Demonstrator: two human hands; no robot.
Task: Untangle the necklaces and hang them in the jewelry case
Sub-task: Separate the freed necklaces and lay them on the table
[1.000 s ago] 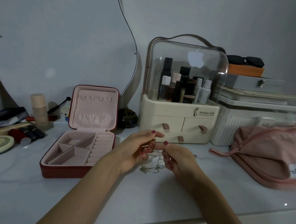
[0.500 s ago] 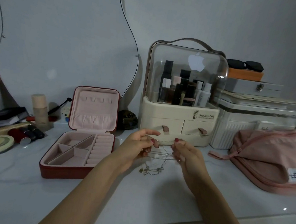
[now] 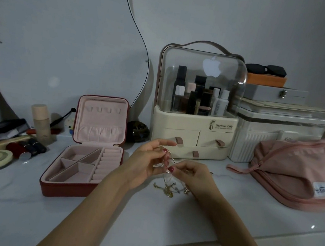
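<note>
Just right of the open red, pink-lined jewelry case (image 3: 86,167), the left hand (image 3: 145,165) and right hand (image 3: 194,175) meet fingertip to fingertip, each pinching the thin tangled gold necklaces (image 3: 168,187), forearms angling inward.

Head view, forward-down, close over countertop (image 3: 148,220)

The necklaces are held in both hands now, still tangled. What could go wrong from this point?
1. Both hands, left and right, pinch the thin necklaces close together; pulling apart might tighten the knot or snap a chain.
2. The pendants hang low over the counter; they may catch one another again.
3. The case stands open to the left; a reaching forearm might knock it.
</note>
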